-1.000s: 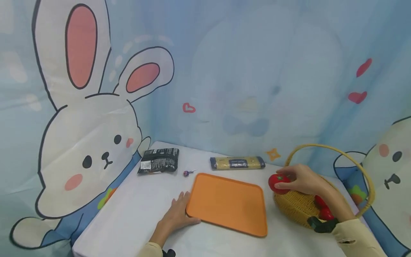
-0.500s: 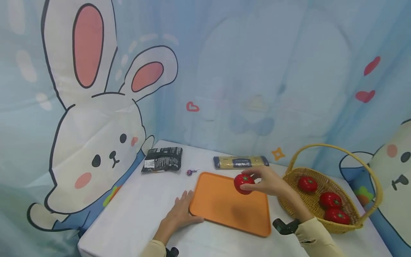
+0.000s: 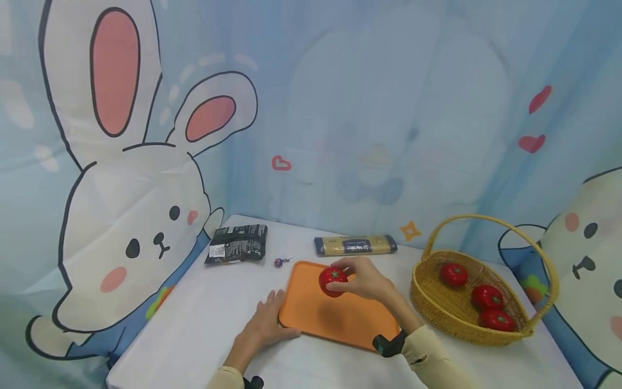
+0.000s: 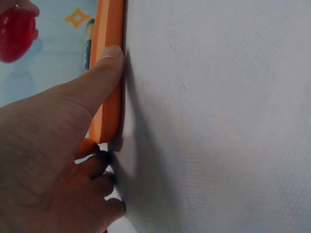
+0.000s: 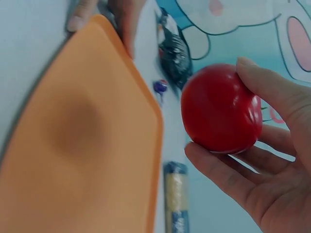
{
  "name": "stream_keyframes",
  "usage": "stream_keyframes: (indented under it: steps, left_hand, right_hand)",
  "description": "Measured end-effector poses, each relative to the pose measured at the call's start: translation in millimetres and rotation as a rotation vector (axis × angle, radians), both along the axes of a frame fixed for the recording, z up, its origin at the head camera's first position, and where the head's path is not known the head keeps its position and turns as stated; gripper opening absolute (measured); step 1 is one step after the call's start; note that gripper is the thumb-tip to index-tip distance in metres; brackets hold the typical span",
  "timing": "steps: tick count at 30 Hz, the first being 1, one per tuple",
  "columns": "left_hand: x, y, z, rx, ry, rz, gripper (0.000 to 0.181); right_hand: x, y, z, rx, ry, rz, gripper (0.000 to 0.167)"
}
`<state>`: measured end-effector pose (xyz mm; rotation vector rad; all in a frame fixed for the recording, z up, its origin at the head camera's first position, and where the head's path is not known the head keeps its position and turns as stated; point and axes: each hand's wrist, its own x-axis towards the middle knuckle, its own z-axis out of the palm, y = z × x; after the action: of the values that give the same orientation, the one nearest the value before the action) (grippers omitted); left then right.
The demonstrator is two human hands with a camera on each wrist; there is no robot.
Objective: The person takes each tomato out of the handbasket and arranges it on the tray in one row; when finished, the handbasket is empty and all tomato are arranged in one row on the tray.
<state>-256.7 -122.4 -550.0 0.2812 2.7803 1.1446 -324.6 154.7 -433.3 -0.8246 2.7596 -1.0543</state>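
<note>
My right hand (image 3: 364,278) holds a red tomato (image 3: 332,282) between thumb and fingers, raised above an orange tray (image 3: 311,319). The right wrist view shows this tomato (image 5: 218,109) close up, apart from the tray surface, where a soft shadow falls. At the tray's near left corner rests my left hand (image 3: 264,321). Its thumb (image 4: 99,80) lies straight along the near side, and the other fingers sit by the left side. To the right stands a yellow wicker basket (image 3: 421,296) with three more tomatoes inside, one of them a red tomato (image 3: 454,274) towards the back.
Behind the tray lies a yellow and blue packet (image 3: 356,245). A black packet (image 3: 237,243) is at the back left, with a small purple lollipop (image 3: 278,262) beside it. The basket's tall handle (image 3: 486,218) arches over its opening. A printed curtain hangs behind the white table.
My right hand has carried the tomato leftward from over the basket to above the tray. My left hand has stayed at the tray's corner.
</note>
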Motion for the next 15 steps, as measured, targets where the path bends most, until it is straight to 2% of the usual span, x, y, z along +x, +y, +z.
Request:
stream_keyframes:
  steps: [4, 8, 12, 15]
  left_hand:
    - [0.4, -0.9, 1.6, -0.023, 0.0, -0.01, 0.11]
    - [0.8, -1.0, 5.2, -0.052, -0.02, -0.007, 0.109]
    - [0.2, 0.8, 11.3, -0.06, -0.031, 0.002, 0.108]
    - [1.8, 2.4, 11.9, -0.052, -0.037, 0.013, 0.108]
  right_hand:
    - [3.2, -14, -9.7, -0.019, -0.065, -0.077, 0.051]
    - [5.0, -28, -18.4, -0.043, -0.12, -0.106, 0.052]
    - [4.4, -40, -26.8, -0.059, -0.13, -0.121, 0.053]
    - [4.7, -47, -39.1, -0.071, -0.131, -0.155, 0.054]
